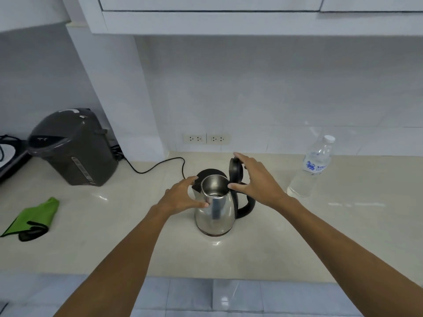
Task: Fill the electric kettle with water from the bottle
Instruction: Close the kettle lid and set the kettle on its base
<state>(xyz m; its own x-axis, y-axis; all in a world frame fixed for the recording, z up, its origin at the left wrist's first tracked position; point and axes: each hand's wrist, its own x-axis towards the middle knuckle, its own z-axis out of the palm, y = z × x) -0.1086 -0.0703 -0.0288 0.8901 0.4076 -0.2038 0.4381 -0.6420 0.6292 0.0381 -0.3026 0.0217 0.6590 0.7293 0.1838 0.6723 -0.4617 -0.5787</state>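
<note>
Now the right hand (pixel 256 179) pinches the lid (pixel 236 170) up; the left hand (pixel 183 195) cups the kettle (pixel 215 216). At right, the capped bottle (pixel 313 165) looks light and squishy; hold its middle.

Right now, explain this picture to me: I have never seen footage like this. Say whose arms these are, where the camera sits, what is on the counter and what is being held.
There is no machine here. The arms belong to a person who wears one wide-angle camera on the head, so you look forward and down along them.

On the pale counter stands a steel kettle off its black base, which lies just behind it. The lid is tipped up and the kettle looks empty. The left hand steadies the kettle body near the spout; the right hand has fingers on the lid and a thumb at the rim.

To the right stands a capped water bottle, untouched. To the left are a dark hot-water dispenser and a green cloth. Two wall sockets sit behind.
</note>
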